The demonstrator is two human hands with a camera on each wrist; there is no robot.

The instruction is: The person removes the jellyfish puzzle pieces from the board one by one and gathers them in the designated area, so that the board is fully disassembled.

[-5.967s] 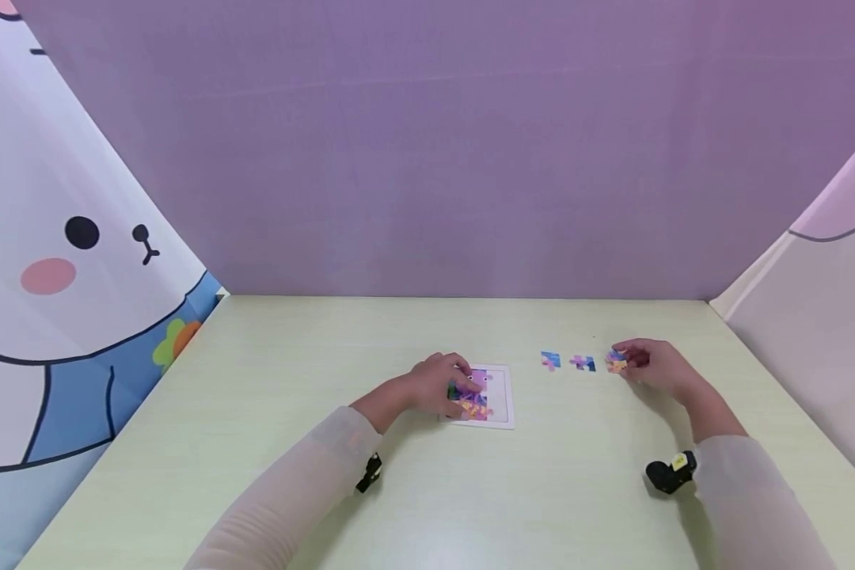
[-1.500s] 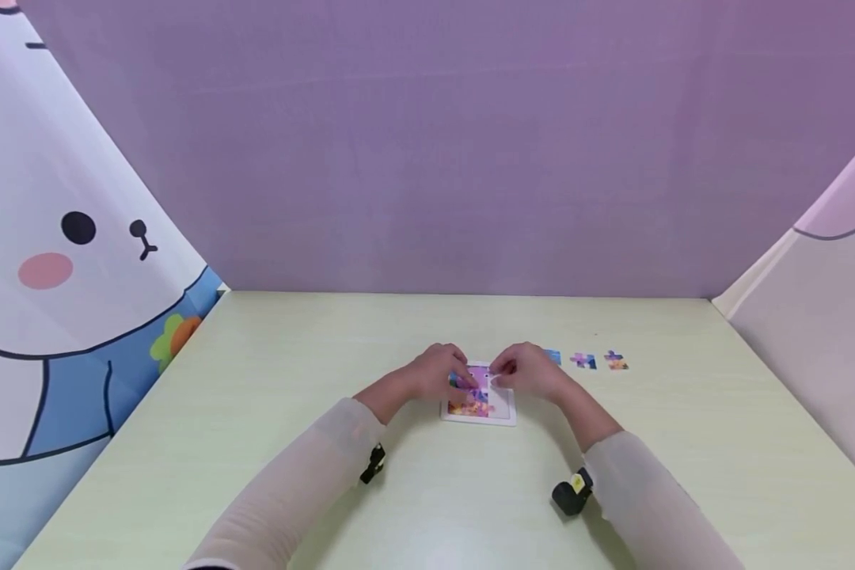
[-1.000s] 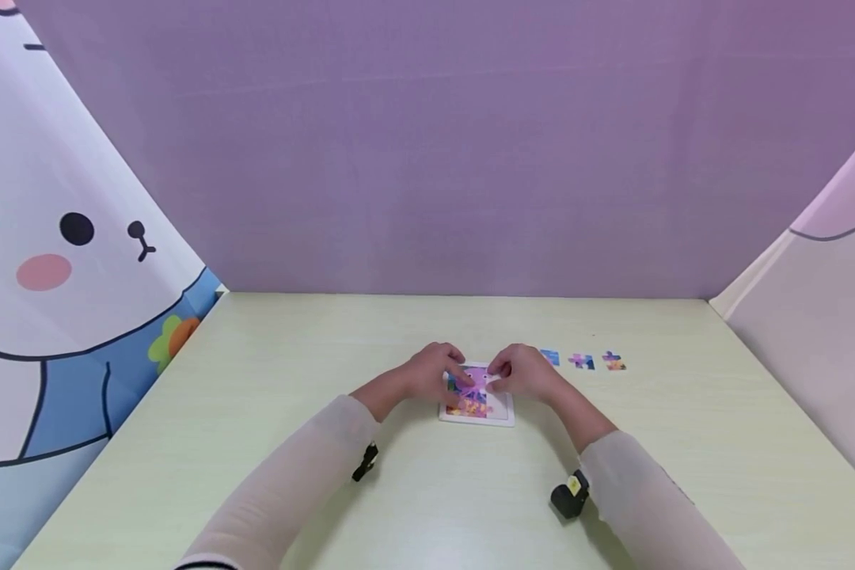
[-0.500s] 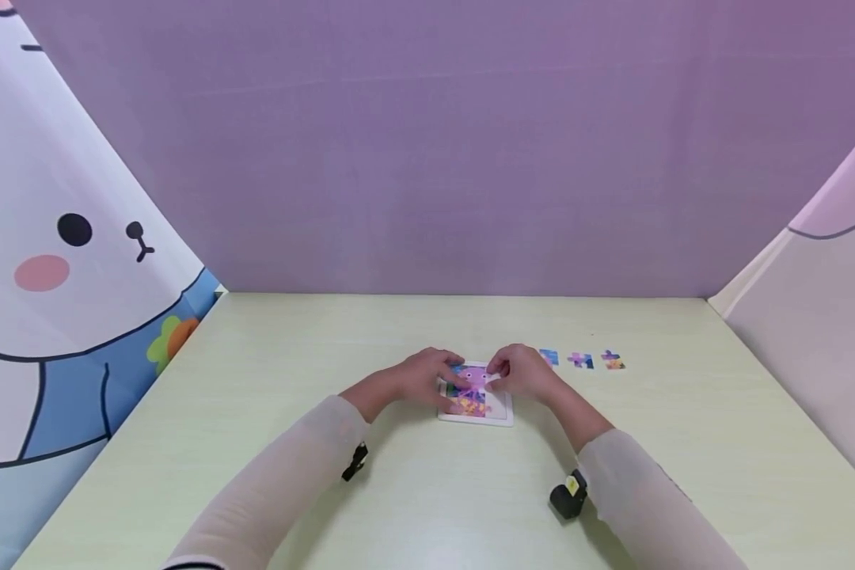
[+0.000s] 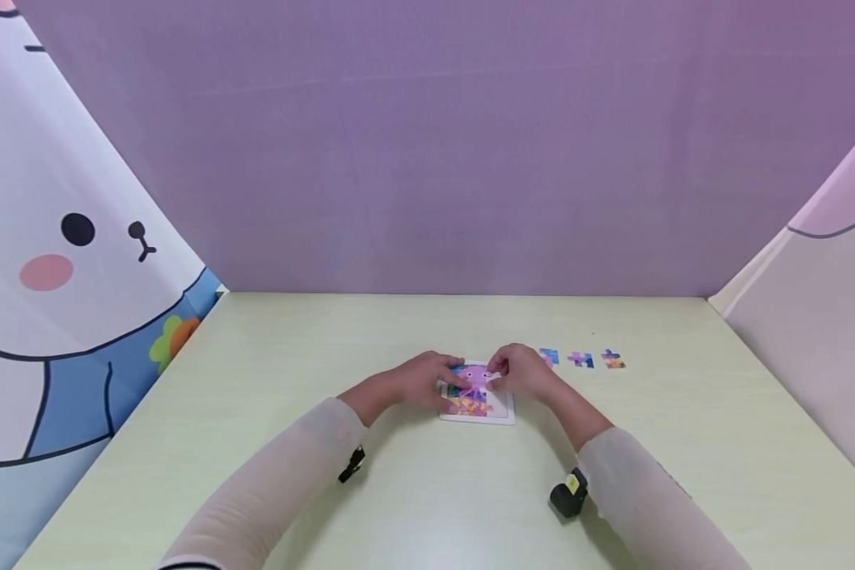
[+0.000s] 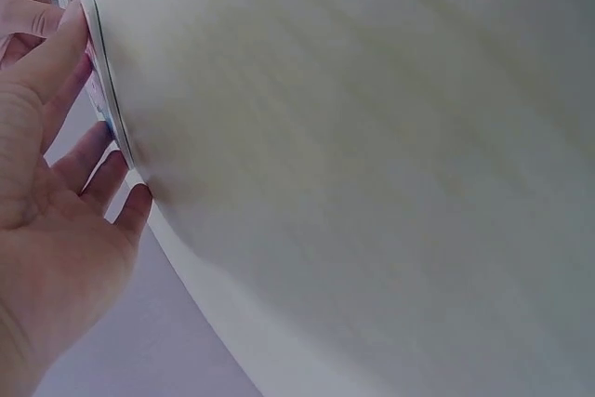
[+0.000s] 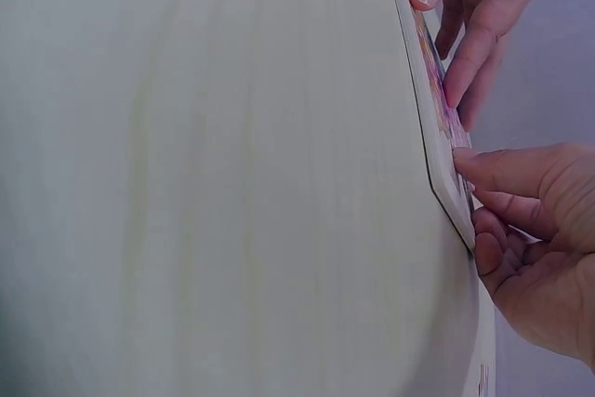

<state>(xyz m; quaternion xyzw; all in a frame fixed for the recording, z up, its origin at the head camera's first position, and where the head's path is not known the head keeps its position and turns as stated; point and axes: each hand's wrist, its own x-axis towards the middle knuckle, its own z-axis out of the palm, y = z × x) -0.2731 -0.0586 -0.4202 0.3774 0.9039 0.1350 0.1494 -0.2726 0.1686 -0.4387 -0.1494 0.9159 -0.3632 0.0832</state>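
Note:
A small jigsaw puzzle in a white frame (image 5: 500, 419) lies on the table, its left and middle parts filled with a pink-creature picture (image 5: 472, 404). My left hand (image 5: 422, 380) holds the frame from the left, thumb toward the near side and fingers spread over picture and far rim. At the puzzle's right part, my right hand (image 5: 526, 372) has thumb and index finger pinched together on the edge of a puzzle piece, mostly hidden by the fingertips. In the right wrist view, the right thumb (image 7: 507, 171) presses on the puzzle's face, beside the frame's rim (image 7: 432, 141).
Three loose puzzle pieces lie in a row to the right: a blue and pink one (image 5: 550, 356), a purple and dark blue one (image 5: 580, 360) and an orange-bottomed one (image 5: 613, 360). A purple cloth wall (image 5: 427, 158) stands behind the pale table (image 5: 427, 507).
Since six seconds ago my right hand has moved left from the rightmost loose piece to the puzzle. Over the last second the left hand shifts slightly, uncovering more of the picture.

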